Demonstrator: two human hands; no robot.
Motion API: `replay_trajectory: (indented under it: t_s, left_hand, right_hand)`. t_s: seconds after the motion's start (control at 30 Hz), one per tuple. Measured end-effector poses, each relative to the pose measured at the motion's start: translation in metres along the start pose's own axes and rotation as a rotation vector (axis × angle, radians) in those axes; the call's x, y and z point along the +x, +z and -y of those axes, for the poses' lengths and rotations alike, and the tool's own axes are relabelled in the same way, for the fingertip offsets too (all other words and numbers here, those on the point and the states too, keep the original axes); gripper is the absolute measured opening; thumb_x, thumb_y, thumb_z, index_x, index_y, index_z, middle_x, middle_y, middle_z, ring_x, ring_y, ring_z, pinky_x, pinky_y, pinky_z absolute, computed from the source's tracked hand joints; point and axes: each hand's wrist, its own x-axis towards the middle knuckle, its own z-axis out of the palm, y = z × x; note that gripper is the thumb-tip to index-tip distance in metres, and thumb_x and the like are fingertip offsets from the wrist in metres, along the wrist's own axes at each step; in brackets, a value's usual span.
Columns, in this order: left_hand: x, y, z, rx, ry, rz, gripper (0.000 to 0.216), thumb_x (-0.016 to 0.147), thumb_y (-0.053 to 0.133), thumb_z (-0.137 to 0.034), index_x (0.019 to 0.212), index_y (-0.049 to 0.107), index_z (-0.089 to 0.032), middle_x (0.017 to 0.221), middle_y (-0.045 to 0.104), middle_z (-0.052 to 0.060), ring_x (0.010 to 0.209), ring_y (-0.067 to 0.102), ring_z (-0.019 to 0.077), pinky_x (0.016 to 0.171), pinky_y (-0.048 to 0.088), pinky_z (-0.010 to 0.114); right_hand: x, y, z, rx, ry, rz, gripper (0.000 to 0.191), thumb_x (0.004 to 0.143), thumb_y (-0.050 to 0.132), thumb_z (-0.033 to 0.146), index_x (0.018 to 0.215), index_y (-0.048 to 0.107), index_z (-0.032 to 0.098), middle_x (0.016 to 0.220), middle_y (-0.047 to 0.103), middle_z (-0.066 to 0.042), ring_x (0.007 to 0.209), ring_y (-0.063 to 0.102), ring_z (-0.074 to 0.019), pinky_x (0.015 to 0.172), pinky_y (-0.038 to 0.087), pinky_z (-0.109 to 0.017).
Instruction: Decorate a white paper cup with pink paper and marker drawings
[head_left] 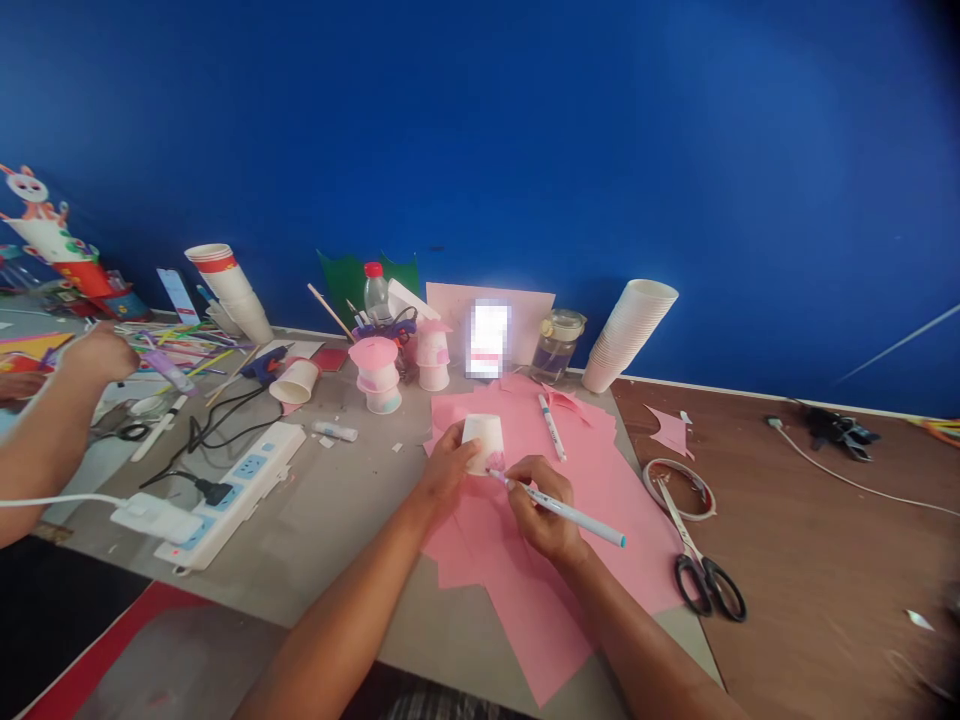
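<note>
On pink paper [600, 470] at mid-bench [337, 520], the left hand [450, 468] clasps the paper cup [482, 435]. The right hand [544, 510], at the cup's four o'clock, pinches a marker [577, 518], its tip touching the cup and its barrel running back toward four o'clock.

The cup [482, 440] sits on paper sheets [525, 560], scissors [701, 570] to their right, a power strip [232, 490] left, and cup stacks [628, 333] behind, perhaps against the wall.

left hand [448, 468]: holds paper cup [482, 441] | right hand [545, 508]: marker [559, 509] tip on cup
</note>
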Motion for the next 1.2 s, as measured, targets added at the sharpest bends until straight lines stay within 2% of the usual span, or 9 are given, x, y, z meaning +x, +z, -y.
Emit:
replay_trajectory:
  t_s: [0.83,0.97,1.2]
  left_hand:
    - [0.0003,-0.0001,0.0000,0.014,-0.011,-0.006,0.042,0.066,0.073,-0.027,0.105,0.064,-0.015,0.094,0.065,0.005,0.075,0.059,0.0151,0.065,0.045,0.027]
    - [0.0001,-0.0001,-0.0005,0.020,-0.004,-0.012,0.041,0.065,0.074,-0.027,0.103,0.065,-0.015,0.093,0.065,0.005,0.077,0.059,0.0153,0.067,0.045,0.026]
    - [-0.0004,0.0002,-0.0009,0.035,-0.001,0.001,0.041,0.066,0.074,-0.027,0.105,0.065,-0.015,0.094,0.065,0.005,0.078,0.060,0.0166,0.069,0.046,0.028]
  right_hand:
    - [0.0008,-0.0011,0.0013,0.010,0.040,0.007,0.011,0.079,0.050,0.016,0.077,0.060,0.021,0.068,0.063,-0.002,0.064,0.058,-0.0177,0.055,0.045,-0.029]
    - [0.0022,-0.0020,0.0014,-0.016,0.073,-0.022,0.012,0.080,0.050,0.017,0.072,0.057,0.022,0.065,0.061,-0.002,0.059,0.055,-0.0163,0.052,0.044,-0.028]
    - [0.0032,-0.0022,0.0021,-0.026,0.051,-0.021,0.012,0.080,0.050,0.015,0.074,0.058,0.022,0.066,0.062,-0.002,0.061,0.056,-0.0168,0.053,0.044,-0.029]
